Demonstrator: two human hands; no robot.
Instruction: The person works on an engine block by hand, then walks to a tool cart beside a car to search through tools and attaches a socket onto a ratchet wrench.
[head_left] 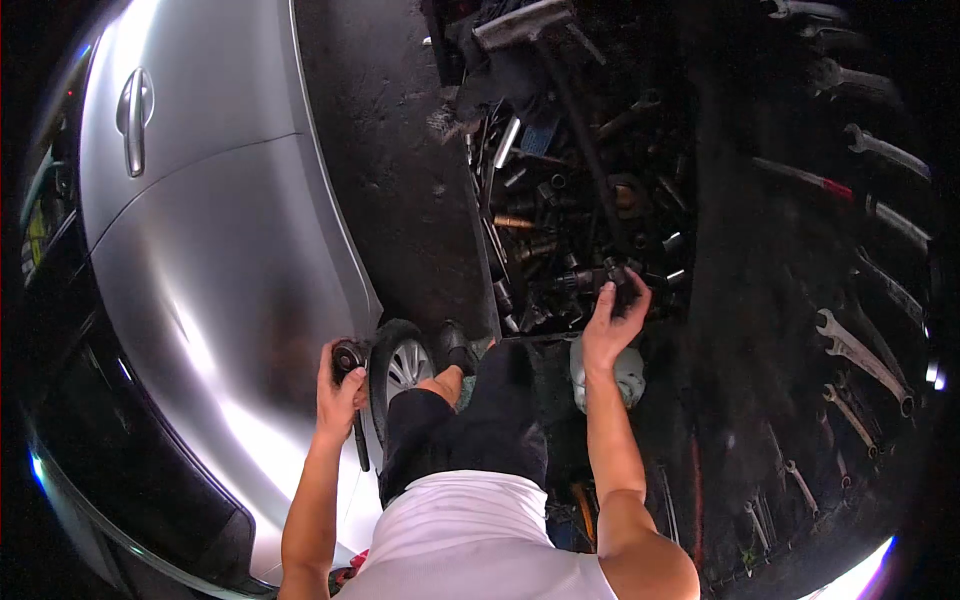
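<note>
My left hand is closed around the head of a dark ratchet wrench, beside the silver car's rear side. Its handle hangs down past my wrist. Out over the tool tray, my right hand pinches a small dark socket between thumb and fingers. Dark sockets and metal bits lie heaped in the tray around it, and a brass-coloured cylinder shows among them. Shadow hides much of the heap.
The silver car fills the left, with its wheel near my leg. Several wrenches hang on the dark panel at right. A pale rounded container stands below my right forearm. A T-shaped metal tool lies at the top.
</note>
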